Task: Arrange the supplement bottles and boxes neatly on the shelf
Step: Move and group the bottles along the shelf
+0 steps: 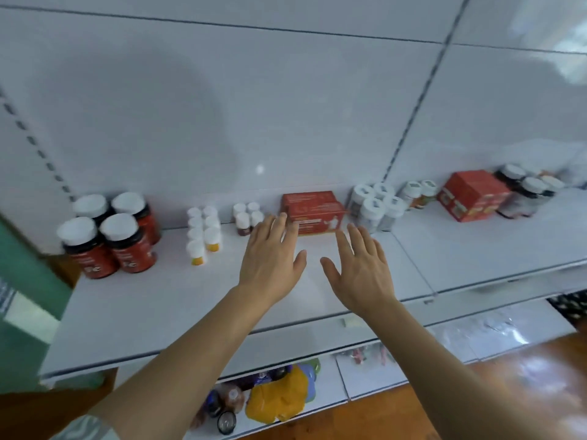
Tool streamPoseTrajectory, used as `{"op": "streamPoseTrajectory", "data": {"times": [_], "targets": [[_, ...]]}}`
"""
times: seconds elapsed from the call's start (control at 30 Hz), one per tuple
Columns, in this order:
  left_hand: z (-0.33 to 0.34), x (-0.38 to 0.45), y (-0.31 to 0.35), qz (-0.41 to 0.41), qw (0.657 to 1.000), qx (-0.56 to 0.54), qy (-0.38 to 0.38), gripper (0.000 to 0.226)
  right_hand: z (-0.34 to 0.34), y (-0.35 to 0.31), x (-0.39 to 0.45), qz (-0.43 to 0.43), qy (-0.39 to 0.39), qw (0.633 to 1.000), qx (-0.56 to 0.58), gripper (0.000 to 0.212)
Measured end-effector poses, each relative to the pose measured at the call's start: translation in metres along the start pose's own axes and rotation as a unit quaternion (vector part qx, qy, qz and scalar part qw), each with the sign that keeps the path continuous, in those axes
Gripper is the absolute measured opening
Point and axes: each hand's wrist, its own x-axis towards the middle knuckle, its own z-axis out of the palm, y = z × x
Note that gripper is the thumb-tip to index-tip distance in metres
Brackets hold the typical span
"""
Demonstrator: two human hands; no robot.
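Shelf [158,312]: white, with goods lined along its back edge; both arms reach in over its front.
Left hand [273,258]: fingers straight and spread, holding nothing; its fingertips lie at the left front corner of the red box [313,212], though contact cannot be told through the blur.
Right hand [362,271]: fingers likewise straight and apart, palm down, empty; its fingertips sit just before the box's right front corner.
Red box: at the back of the shelf, between the two hands and just beyond them.
Left of the box: four small brown bottles [247,217]; then two rows of small white-capped bottles [203,230]; then four large red jars [111,233] at the far left.
Right of the box: a cluster of grey white-capped bottles [376,204]; farther on a second red box [473,195] and dark jars [527,192].
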Motion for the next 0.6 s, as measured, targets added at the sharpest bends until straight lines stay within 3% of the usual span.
{"op": "streamPoseTrajectory", "data": {"times": [0.6], "targets": [[0.092, 0.116, 0.399, 0.203, 0.976, -0.056, -0.064, 0.062, -0.068, 0.382, -0.112, 0.234, 0.001, 0.972, -0.025, 0.073]]}}
